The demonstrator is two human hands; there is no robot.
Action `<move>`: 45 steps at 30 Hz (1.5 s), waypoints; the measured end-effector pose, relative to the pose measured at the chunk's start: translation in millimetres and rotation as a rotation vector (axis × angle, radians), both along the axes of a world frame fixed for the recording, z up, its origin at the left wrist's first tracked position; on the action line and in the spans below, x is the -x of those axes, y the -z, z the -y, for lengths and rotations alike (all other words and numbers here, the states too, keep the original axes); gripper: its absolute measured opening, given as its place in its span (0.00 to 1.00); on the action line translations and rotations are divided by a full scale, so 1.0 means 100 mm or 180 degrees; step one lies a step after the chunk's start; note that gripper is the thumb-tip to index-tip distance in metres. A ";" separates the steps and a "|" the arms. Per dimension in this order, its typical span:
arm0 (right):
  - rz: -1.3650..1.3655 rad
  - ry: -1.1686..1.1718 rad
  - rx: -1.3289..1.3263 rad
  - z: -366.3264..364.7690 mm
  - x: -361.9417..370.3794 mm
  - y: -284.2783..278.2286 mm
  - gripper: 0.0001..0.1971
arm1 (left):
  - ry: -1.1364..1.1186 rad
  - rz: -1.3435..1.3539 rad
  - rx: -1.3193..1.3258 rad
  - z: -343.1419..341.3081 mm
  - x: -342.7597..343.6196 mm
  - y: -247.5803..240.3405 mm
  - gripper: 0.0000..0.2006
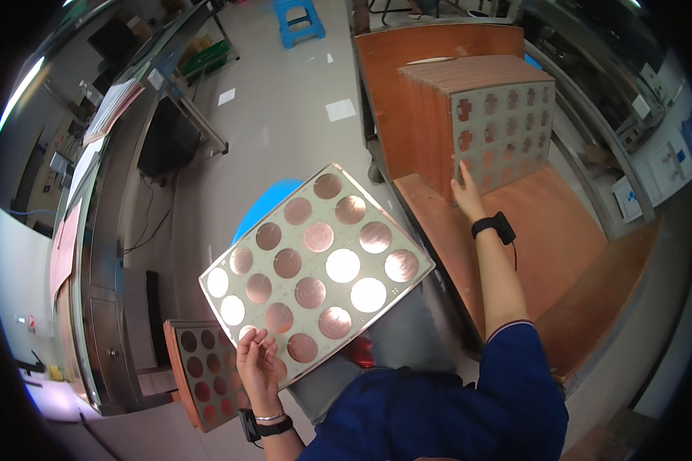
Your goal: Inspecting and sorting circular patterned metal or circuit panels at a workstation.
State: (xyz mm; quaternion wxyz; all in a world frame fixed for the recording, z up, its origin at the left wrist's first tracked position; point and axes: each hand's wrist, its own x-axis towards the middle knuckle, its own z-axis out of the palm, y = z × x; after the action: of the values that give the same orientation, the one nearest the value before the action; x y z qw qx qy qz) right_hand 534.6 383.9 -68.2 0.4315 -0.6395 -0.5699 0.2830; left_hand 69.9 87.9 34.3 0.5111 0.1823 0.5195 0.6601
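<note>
Blue sleeves fill the lower frame as I look down on two bare hands at work. At lower centre my left hand (258,361) has its grip clamped on the near edge of a pale panel (315,269), fingers curled over the face; the panel, dotted with rows of copper discs, tilts across the middle of the frame above my lap. Up right of centre, my right hand (466,192), a black band on the wrist, rests its fingers on the front board of a stack (484,123) standing on edge in a wooden cradle (561,238); I cannot tell whether that grip has closed. At lower left, a second pile of disc panels (204,369) sits beside my left wrist. Grey floor (284,100) and a blue stool (300,19) lie at the top.
</note>
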 end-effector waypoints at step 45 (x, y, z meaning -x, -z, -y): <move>-0.2107 -0.0962 0.0816 0.99 1.19 -1.27 0.21 | -0.1065 -0.0287 -0.0584 0.45 0.64 -0.18 0.14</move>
State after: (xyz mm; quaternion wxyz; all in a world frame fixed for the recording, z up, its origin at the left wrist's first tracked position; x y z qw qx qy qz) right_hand 415.7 285.1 58.3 0.4620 -0.4711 -0.4476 0.6035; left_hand 5.6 43.2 52.2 0.3516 0.1686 0.5025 0.7716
